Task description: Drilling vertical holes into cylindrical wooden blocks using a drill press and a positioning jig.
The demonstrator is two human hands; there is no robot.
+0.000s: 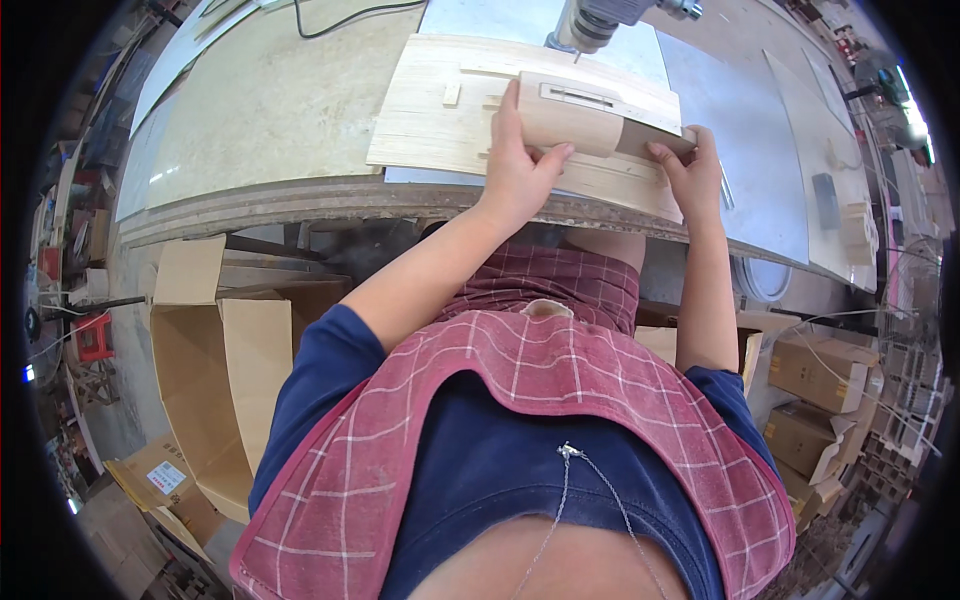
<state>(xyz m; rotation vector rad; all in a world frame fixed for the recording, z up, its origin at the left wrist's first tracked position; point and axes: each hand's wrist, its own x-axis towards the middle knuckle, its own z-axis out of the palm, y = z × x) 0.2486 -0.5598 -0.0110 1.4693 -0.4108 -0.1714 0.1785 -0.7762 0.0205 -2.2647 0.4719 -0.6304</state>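
Note:
A pale wooden piece (570, 128) with a rounded front and a long narrow slot in its top lies on a light plywood board (415, 130). My left hand (522, 165) grips its left end, index finger along the side and thumb at the front edge. At the right end, where a darker brownish face shows, my right hand (692, 178) pinches the corner between thumb and fingers. Just behind the piece, a drill (590, 28) points its thin bit (577, 58) downward, apart from the wood. Small wooden strips (451, 94) lie on the board.
The worktable's worn front edge (300, 212) runs before me. A black cable (350, 32) lies at the back left. Below stand an open cardboard box (200, 370) at left, stacked cartons (815, 370) at right and a white bucket (762, 278). Pale blocks (858, 233) sit at the table's right end.

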